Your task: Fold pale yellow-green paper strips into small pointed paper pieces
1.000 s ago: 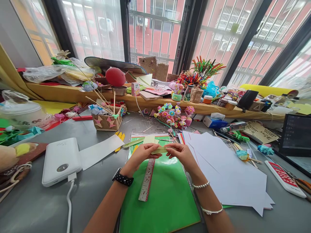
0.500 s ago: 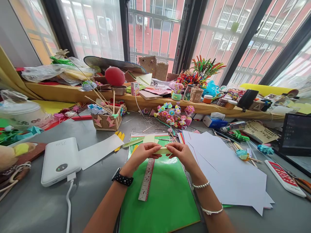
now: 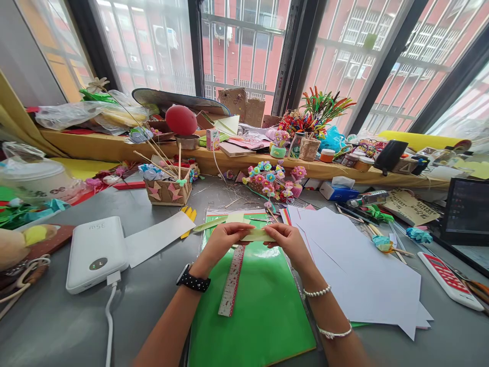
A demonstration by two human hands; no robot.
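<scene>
A small piece of pale yellow-green paper (image 3: 257,235) is stretched between my hands above the green packet of paper (image 3: 263,300). My left hand (image 3: 226,239) pinches its left end between thumb and fingers. At the other end, my right hand (image 3: 287,240) grips the paper the same way. Below my left hand lies a patterned ruler (image 3: 231,283) with a red edge, slanting over the green packet. More pale green paper (image 3: 237,217) lies just behind my hands, with scissors (image 3: 270,219) beside it, partly hidden.
White paper sheets (image 3: 359,270) spread to the right, near a red-and-white calculator (image 3: 450,280). On the left are a white power bank (image 3: 95,255) with a cable and a white strip (image 3: 160,238). Behind stand a cardboard box (image 3: 168,192) with sticks and crocheted flowers (image 3: 269,178).
The pale paper has tilted slightly, so more of its flat face shows between my fingers. Both hands keep hold of it in nearly the same place.
</scene>
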